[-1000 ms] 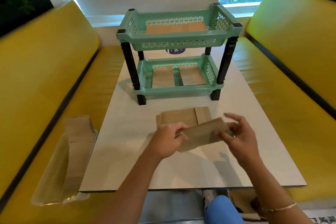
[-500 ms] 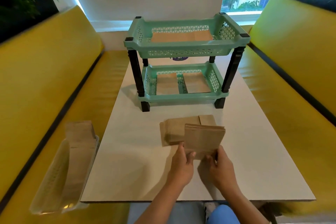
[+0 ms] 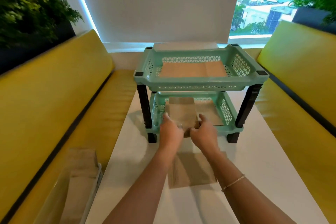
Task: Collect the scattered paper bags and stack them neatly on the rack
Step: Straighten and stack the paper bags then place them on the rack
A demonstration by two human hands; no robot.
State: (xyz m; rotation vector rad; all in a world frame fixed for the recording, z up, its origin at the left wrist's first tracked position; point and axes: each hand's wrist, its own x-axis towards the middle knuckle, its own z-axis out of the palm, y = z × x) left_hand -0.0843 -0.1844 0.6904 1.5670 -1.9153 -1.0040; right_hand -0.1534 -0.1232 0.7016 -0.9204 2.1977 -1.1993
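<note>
Paper bag [image 3: 182, 112] at centre frame, tipped into the left half of the rack's lower tray [image 3: 230, 127]; left hand [image 3: 171, 132] and right hand [image 3: 203, 133] pinch its near corners, fingers curled on the paper; risk, I'd say: the far edge snags on the upper tray [image 3: 200, 85] or the bag lands skewed, since it's going in at a tilt; more bags [image 3: 190, 174] lie flat below centre on the white table [image 3: 263, 160]; yellow benches [image 3: 45, 105] either side, plants [image 3: 32, 11] upper left, window [image 3: 261, 16] upper right.
</note>
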